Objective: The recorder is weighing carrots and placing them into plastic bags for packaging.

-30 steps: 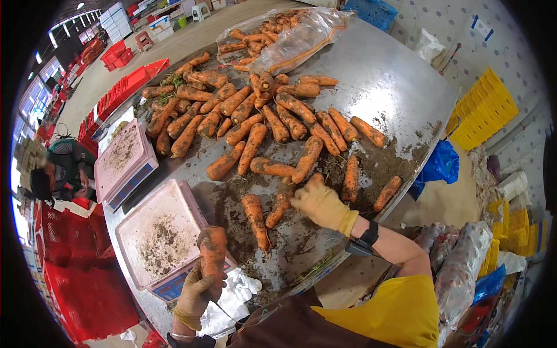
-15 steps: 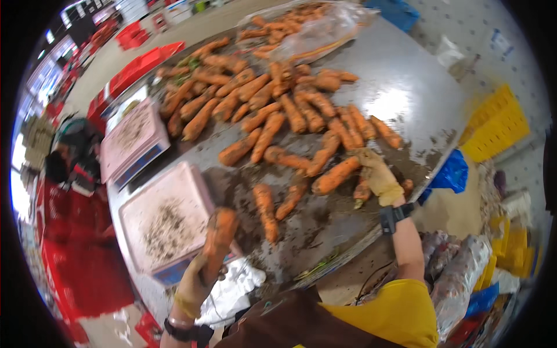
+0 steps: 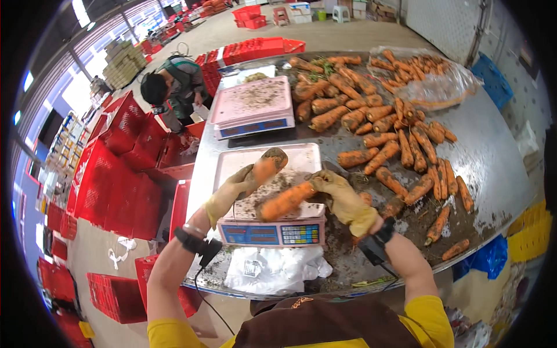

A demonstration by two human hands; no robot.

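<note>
My left hand (image 3: 231, 194), in a dirty yellowish glove, grips a soil-smeared carrot (image 3: 267, 171) above the pan of the nearer pink scale (image 3: 302, 158). From the right, my gloved right hand (image 3: 343, 202) pinches the end of a second carrot (image 3: 286, 202), which points left over the scale's front edge. Both carrots are slightly blurred and appear apart. Loose soil lies on the pan. A large heap of carrots (image 3: 347, 109) spreads over the metal table (image 3: 493, 156) to the right and behind, with several strays beside my right hand.
A second pink scale (image 3: 253, 100) stands behind the first. White plastic bags (image 3: 272, 269) lie at the table's front edge. A clear bag of carrots (image 3: 444, 87) rests at the far right. Red crates (image 3: 119, 191) stack up on the left, where another person (image 3: 177, 87) bends over.
The view has swung left. My right hand has come from the carrots on the table to the nearer scale, now with a carrot. My left hand still holds its carrot, now over the pan.
</note>
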